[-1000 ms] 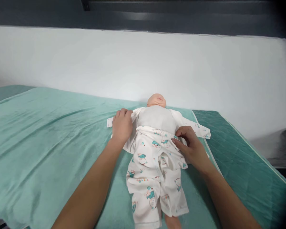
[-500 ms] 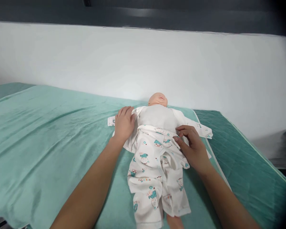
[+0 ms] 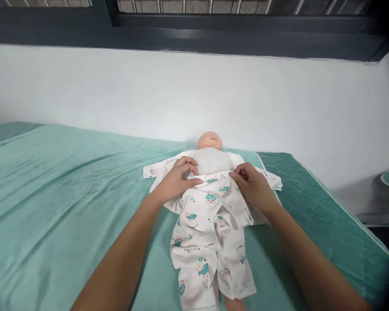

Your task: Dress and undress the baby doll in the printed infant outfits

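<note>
A baby doll (image 3: pixel 210 140) lies on its back with its head toward the wall. White baby pants (image 3: pixel 197 220) with a cartoon print cover its legs up to the belly, and one foot shows below a cuff. Beneath the doll an open white baby shirt (image 3: pixel 157 169) spreads out, its sleeves to both sides. My left hand (image 3: pixel 178 179) is at the waistband's left part, thumb and fingers bent around its edge. At the waistband's right part, my right hand (image 3: pixel 251 183) pinches the cloth between thumb and curled fingers.
A light green sheet (image 3: pixel 68 207) covers the bed under the doll. A darker green quilted pad (image 3: pixel 317 207) lies to the right. Behind stands a white wall (image 3: pixel 149 95) below a dark window frame (image 3: pixel 194 34) with bars.
My left hand has moved from the shirt's left side to the waistband. My right hand has shifted up and closed on the waistband. The camera view has tilted upward.
</note>
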`<control>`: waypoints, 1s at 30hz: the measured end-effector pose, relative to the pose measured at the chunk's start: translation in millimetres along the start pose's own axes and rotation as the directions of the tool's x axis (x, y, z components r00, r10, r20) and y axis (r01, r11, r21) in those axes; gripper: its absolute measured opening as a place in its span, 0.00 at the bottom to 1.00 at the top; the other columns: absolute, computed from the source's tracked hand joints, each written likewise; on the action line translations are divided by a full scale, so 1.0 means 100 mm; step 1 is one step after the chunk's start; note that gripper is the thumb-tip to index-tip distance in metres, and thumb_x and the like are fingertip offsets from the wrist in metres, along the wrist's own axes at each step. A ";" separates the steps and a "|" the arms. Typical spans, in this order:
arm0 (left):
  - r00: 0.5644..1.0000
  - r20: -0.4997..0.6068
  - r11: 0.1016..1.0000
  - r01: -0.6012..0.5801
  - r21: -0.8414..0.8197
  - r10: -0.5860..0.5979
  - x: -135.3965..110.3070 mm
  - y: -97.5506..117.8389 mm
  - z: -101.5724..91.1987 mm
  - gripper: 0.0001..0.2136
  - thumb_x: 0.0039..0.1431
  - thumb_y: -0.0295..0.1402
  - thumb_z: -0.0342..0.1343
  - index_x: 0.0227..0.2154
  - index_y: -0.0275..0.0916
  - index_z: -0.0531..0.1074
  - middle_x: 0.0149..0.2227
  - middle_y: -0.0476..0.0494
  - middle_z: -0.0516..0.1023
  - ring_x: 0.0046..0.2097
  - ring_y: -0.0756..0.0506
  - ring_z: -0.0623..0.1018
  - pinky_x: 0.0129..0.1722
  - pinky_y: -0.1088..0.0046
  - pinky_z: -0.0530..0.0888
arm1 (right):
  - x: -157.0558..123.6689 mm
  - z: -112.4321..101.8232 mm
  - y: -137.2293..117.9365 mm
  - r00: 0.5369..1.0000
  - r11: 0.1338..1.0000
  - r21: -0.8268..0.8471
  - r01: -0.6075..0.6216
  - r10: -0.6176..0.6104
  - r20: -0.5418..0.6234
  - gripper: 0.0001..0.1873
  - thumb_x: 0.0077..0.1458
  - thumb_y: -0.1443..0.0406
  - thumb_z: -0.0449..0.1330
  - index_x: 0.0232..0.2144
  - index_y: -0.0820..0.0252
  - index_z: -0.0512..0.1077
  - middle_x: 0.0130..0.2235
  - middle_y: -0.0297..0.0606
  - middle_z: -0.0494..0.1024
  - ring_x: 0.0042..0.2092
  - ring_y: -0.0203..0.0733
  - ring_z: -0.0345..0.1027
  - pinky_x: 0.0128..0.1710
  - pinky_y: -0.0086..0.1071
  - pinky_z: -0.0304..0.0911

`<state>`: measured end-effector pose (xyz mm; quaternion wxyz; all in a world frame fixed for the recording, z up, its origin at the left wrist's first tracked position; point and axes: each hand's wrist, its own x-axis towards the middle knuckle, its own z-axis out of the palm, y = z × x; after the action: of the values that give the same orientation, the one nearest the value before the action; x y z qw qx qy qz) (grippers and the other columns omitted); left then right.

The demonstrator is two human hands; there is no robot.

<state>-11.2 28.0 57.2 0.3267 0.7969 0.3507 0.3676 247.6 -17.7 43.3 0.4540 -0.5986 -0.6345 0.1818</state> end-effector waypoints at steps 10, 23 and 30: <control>0.968 -0.203 0.982 0.169 0.085 -0.149 0.32 -0.13 0.08 0.09 0.63 0.41 0.50 0.33 0.42 0.63 0.27 0.53 0.69 0.31 0.48 0.68 0.33 0.71 0.62 | 0.17 0.18 0.08 0.983 0.987 -0.040 0.157 -0.160 -0.085 0.08 0.60 0.58 0.54 0.32 0.53 0.63 0.39 0.37 0.76 0.40 0.44 0.68 0.40 0.38 0.60; 0.942 -0.109 0.920 0.277 -0.279 -0.317 0.39 -0.34 0.07 0.14 0.55 0.45 0.59 0.27 0.39 0.68 0.26 0.52 0.69 0.29 0.50 0.66 0.30 0.74 0.62 | 0.40 0.33 0.27 0.975 0.900 0.389 -0.199 0.222 -0.015 0.17 0.48 0.51 0.65 0.29 0.54 0.66 0.23 0.28 0.70 0.24 0.36 0.58 0.24 0.31 0.54; 0.939 -0.155 0.934 0.265 -0.239 -0.306 0.25 -0.36 0.08 0.13 0.56 0.44 0.57 0.36 0.40 0.71 0.33 0.49 0.74 0.34 0.49 0.72 0.35 0.72 0.68 | 0.16 0.31 0.33 0.974 0.895 0.422 -0.143 0.202 -0.099 0.14 0.49 0.57 0.64 0.37 0.56 0.72 0.37 0.38 0.78 0.41 0.44 0.71 0.43 0.38 0.64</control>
<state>-3.7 65.6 33.6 0.4261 0.6587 0.4509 0.4258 245.0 14.1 7.2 0.5953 -0.5547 -0.4927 0.3085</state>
